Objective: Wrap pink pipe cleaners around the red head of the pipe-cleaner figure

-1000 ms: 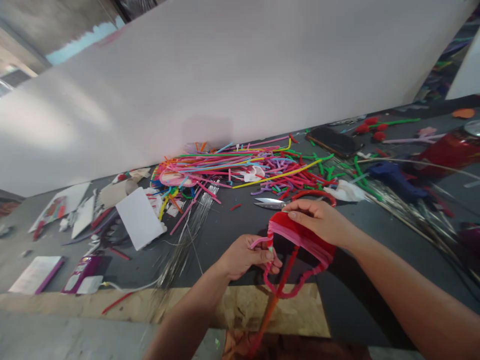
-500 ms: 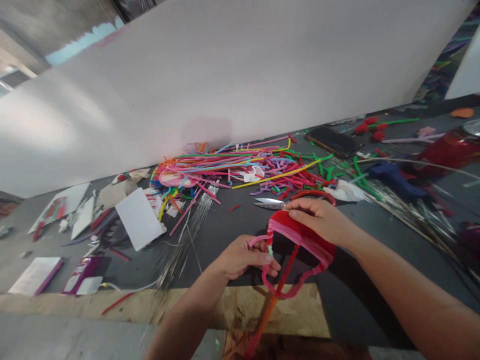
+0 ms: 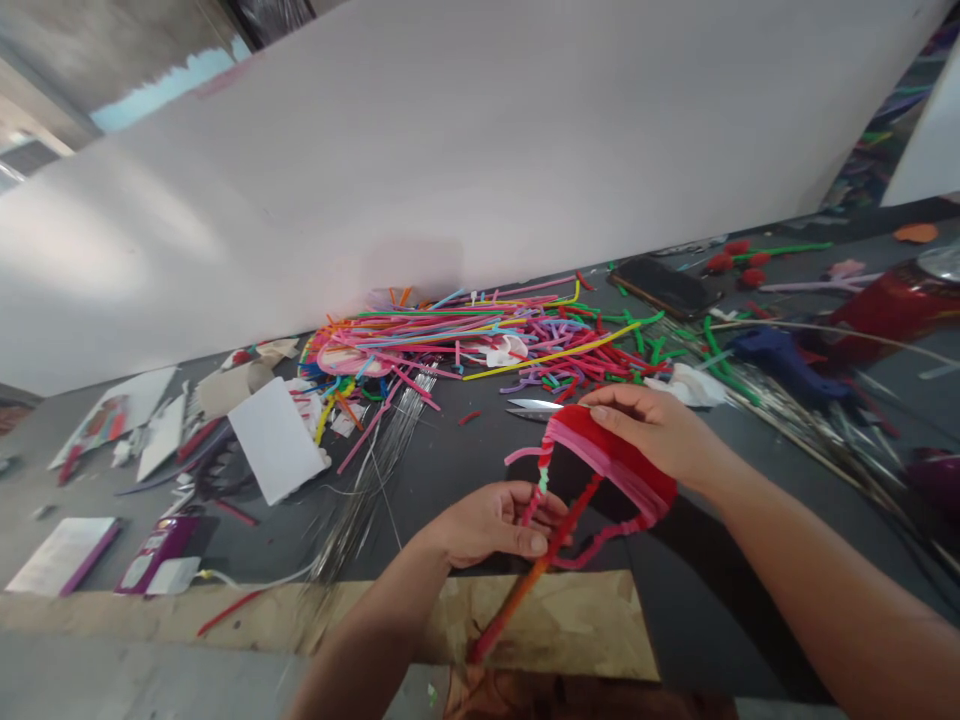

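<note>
A pipe-cleaner piece with a red panel, a pink band, a thin pink loop and a red-orange stem is between my hands. My right hand grips the red panel's upper edge, thumb in front. Lower and to the left, my left hand has its fingers curled round the left side of the loop, thumb tip beside the stem. A loose pink end sticks out leftward above that hand. Just beyond the piece lie scissors, blades pointing left and handles partly hidden by my right hand.
Behind the scissors spreads a heap of coloured pipe cleaners against a white board. Thin wires lie left of my hands. A phone, a blue-handled tool and a red can are right. A white card lies left.
My left hand has slid slightly down along the loop towards the stem. The stem's lower end has swung left and up. My right hand keeps its grip, shifted a little to the right.
</note>
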`<control>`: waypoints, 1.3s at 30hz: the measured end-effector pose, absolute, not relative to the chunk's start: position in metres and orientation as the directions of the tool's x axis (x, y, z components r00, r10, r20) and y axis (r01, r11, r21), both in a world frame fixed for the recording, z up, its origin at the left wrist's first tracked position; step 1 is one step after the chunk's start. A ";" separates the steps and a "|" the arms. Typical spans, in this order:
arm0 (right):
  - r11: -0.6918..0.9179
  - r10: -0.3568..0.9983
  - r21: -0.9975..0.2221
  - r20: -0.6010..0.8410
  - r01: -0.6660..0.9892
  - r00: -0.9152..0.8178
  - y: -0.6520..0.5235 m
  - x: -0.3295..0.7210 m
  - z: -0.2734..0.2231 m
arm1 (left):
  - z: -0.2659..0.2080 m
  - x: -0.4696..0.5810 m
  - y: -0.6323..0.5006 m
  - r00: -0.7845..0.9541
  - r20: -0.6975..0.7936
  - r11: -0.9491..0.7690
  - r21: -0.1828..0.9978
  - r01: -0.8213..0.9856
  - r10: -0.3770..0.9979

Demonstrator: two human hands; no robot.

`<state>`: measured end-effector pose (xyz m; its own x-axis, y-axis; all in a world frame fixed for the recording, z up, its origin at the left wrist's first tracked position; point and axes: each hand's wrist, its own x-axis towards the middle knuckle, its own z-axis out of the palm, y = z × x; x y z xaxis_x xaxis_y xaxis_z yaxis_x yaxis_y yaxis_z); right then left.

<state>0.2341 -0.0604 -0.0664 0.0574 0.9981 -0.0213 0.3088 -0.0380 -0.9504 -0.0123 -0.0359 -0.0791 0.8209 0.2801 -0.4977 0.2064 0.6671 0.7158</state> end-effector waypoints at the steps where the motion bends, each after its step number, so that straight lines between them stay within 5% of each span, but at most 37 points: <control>1: -0.047 0.997 -0.951 -0.026 0.304 0.073 -0.060 0.235 -0.066 | -0.079 -0.012 -0.037 0.819 -0.503 0.667 0.714 0.213 0.276; 6: -0.108 0.987 -0.974 -0.080 0.198 0.141 -0.061 0.242 -0.068 | -0.079 -0.010 -0.039 0.780 -0.540 0.669 0.710 0.221 0.315; 10: -0.112 0.963 -0.981 -0.147 -0.157 0.228 -0.059 0.247 -0.074 | -0.072 -0.010 -0.032 0.716 -0.501 0.684 0.728 0.044 0.487; 15: -0.154 0.977 -0.894 -0.202 -0.421 0.073 -0.056 0.242 -0.078 | -0.068 -0.010 -0.025 0.586 -0.440 0.629 0.761 -0.159 0.680; 27: -0.111 0.983 -0.992 -0.117 -0.054 0.141 -0.058 0.219 -0.070 | -0.075 0.001 -0.039 0.542 -0.448 0.585 0.805 -0.102 0.711; 39: -0.128 0.974 -0.931 -0.183 -0.341 0.135 -0.055 0.222 -0.086 | -0.076 0.005 -0.047 0.528 -0.415 0.535 0.840 -0.091 0.741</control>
